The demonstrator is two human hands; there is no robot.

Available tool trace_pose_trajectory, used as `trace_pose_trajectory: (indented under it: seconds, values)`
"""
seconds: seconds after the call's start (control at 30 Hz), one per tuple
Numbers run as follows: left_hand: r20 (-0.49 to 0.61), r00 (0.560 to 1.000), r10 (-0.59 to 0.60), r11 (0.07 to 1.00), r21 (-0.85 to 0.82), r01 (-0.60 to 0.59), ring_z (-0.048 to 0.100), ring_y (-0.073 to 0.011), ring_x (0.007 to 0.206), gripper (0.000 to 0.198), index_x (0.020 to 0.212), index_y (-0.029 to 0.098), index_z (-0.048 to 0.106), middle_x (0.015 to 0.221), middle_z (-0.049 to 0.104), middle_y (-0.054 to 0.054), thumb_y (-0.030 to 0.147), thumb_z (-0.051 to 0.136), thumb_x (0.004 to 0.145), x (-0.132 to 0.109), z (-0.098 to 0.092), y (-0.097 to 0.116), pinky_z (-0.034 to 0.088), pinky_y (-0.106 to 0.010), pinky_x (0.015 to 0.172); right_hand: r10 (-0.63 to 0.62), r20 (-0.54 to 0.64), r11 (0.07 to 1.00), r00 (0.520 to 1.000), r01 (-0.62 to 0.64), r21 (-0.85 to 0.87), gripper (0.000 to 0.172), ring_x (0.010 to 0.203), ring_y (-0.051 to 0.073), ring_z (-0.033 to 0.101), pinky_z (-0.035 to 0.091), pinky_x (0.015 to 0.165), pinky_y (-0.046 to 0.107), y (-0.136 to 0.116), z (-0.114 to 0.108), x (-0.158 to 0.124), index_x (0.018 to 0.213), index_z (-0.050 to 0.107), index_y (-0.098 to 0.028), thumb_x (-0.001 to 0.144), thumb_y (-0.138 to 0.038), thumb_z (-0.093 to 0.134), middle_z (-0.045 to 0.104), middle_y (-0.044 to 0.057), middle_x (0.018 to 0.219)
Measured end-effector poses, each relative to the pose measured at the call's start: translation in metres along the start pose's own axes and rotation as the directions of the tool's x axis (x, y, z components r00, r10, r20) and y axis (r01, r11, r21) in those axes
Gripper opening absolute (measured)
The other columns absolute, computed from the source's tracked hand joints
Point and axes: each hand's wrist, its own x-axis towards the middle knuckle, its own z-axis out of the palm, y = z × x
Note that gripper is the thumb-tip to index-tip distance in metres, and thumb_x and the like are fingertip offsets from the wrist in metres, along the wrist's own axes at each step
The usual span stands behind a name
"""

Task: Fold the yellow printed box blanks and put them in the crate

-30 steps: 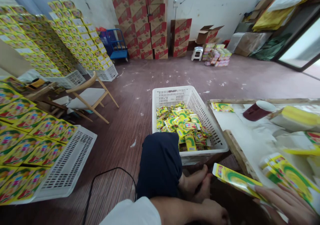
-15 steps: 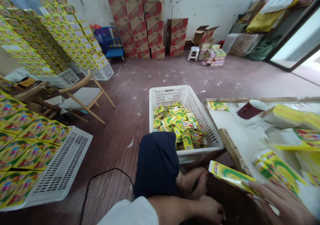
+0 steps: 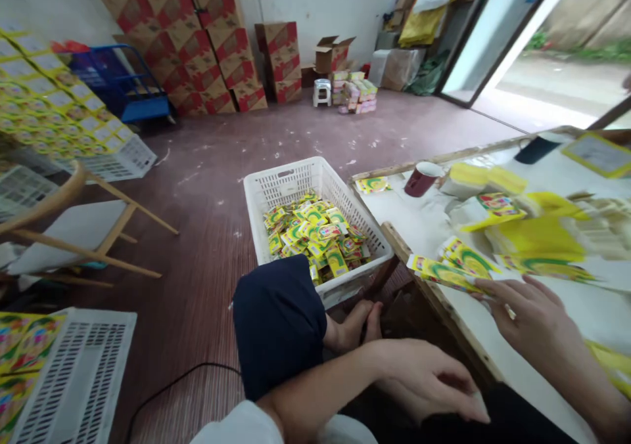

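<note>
My right hand (image 3: 537, 326) is closed on a flat yellow and green packet (image 3: 441, 274), held at the table's near edge. Just behind that packet, similar packets (image 3: 468, 257) lie on the white tabletop. My left hand (image 3: 434, 378) hangs low over my lap, left of the table edge; its fingers are bent downward and partly hidden, so whether it holds anything cannot be made out. Beyond my knee stands a white plastic crate (image 3: 320, 168) holding a heap of yellow and green packets (image 3: 320, 230).
On the table (image 3: 424, 219) are a dark red mug (image 3: 422, 178), yellow stacks (image 3: 486, 178) and a dark cup (image 3: 539, 147). At the left are a wooden chair (image 3: 79, 230) and another white crate (image 3: 81, 372). Cartons (image 3: 211, 43) line the wall; a cable (image 3: 182, 381) crosses the floor.
The view has swung right, showing more of the table and doorway. My right hand has brought the packet over the table edge, beside the others. My left hand has shifted toward the table.
</note>
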Motion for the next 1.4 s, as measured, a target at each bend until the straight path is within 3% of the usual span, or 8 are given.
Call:
trace_pose_trajectory:
  seconds: [0.17, 0.33, 0.47, 0.73, 0.93, 1.1, 1.27, 1.4]
  values:
    - [-0.460, 0.848, 0.263, 0.889, -0.226, -0.398, 0.072, -0.0220, 0.094, 0.031, 0.098, 0.019, 0.066, 0.091, 0.070, -0.003, 0.048, 0.070, 0.088, -0.042, -0.027, 0.051, 0.054, -0.040, 0.094, -0.078, 0.074, 0.997, 0.994, 0.076, 0.028, 0.031, 0.088, 0.026, 0.074, 0.046, 0.103, 0.050, -0.018, -0.004, 0.005, 0.108, 0.069, -0.024, 0.093, -0.010, 0.045, 0.078, 0.006, 0.098]
    - [-0.777, 0.604, 0.179, 0.711, -0.322, -0.625, 0.071, -0.0193, 0.083, 0.059, 0.100, 0.016, 0.065, 0.085, 0.070, -0.005, 0.067, 0.080, 0.074, -0.034, -0.040, 0.026, 0.055, -0.039, 0.088, -0.200, 0.127, 0.979, 0.971, 0.193, 0.063, 0.032, 0.092, 0.025, 0.069, 0.043, 0.107, 0.052, -0.043, 0.007, 0.007, 0.110, 0.069, -0.024, 0.092, -0.009, 0.047, 0.075, 0.004, 0.097]
    - [-0.851, 0.523, 0.047, 0.605, -0.393, -0.693, 0.068, -0.0170, 0.075, 0.067, 0.104, 0.014, 0.064, 0.085, 0.070, -0.006, 0.073, 0.076, 0.074, -0.027, -0.047, 0.001, 0.056, -0.036, 0.081, -0.235, 0.134, 0.969, 0.963, 0.222, 0.106, 0.038, 0.088, 0.022, 0.067, 0.040, 0.108, 0.052, -0.060, 0.012, 0.008, 0.109, 0.066, -0.025, 0.092, -0.003, 0.041, 0.072, 0.002, 0.092]
    - [-0.679, 0.652, 0.339, 0.938, 0.192, -0.288, 0.042, -0.0410, 0.145, 0.131, 0.151, 0.019, 0.035, 0.155, 0.042, -0.022, 0.062, 0.097, 0.043, -0.030, -0.048, -0.011, 0.035, -0.059, 0.121, -0.252, 0.116, 0.952, 0.961, 0.225, 0.209, 0.033, 0.088, 0.021, 0.067, 0.036, 0.112, 0.049, -0.076, 0.006, 0.013, 0.109, 0.068, -0.027, 0.090, -0.006, 0.050, 0.072, 0.000, 0.091]
    - [-0.600, 0.727, 0.335, 0.917, 0.384, -0.106, 0.061, -0.0342, 0.122, 0.093, 0.144, 0.016, 0.045, 0.130, 0.062, -0.016, 0.055, 0.087, 0.070, -0.019, -0.044, -0.029, 0.051, -0.050, 0.107, -0.282, 0.074, 0.926, 0.957, 0.251, 0.280, 0.035, 0.083, 0.018, 0.064, 0.026, 0.120, 0.043, -0.089, -0.005, 0.019, 0.107, 0.068, -0.029, 0.095, -0.006, 0.044, 0.069, -0.004, 0.083]
    - [-0.591, 0.761, 0.266, 0.937, 0.345, -0.059, 0.063, -0.0333, 0.121, 0.092, 0.145, 0.017, 0.045, 0.132, 0.063, -0.015, 0.046, 0.086, 0.069, -0.021, -0.040, -0.028, 0.053, -0.047, 0.104, -0.320, 0.048, 0.903, 0.946, 0.289, 0.317, 0.037, 0.085, 0.017, 0.063, 0.022, 0.123, 0.039, -0.097, -0.011, 0.024, 0.099, 0.066, -0.027, 0.097, -0.004, 0.038, 0.068, -0.004, 0.081]
    - [-0.675, 0.710, 0.201, 0.971, 0.234, -0.053, 0.067, -0.0295, 0.116, 0.081, 0.142, 0.019, 0.048, 0.130, 0.068, -0.009, 0.034, 0.082, 0.070, -0.024, -0.037, -0.023, 0.054, -0.043, 0.103, -0.285, 0.017, 0.938, 0.958, 0.275, 0.212, 0.034, 0.102, 0.022, 0.064, 0.032, 0.120, 0.049, -0.094, -0.007, 0.016, 0.114, 0.065, -0.025, 0.097, -0.008, 0.041, 0.070, 0.003, 0.099]
    - [-0.756, 0.632, 0.173, 0.981, 0.188, -0.044, 0.068, -0.0289, 0.111, 0.078, 0.141, 0.019, 0.048, 0.126, 0.069, -0.009, 0.039, 0.079, 0.073, -0.026, -0.035, -0.017, 0.056, -0.044, 0.100, 0.052, -0.108, 0.988, 0.993, -0.036, 0.150, 0.048, 0.127, 0.038, 0.055, 0.046, 0.109, 0.060, -0.085, 0.006, 0.007, 0.140, 0.051, -0.012, 0.098, -0.036, 0.055, 0.060, 0.022, 0.129]
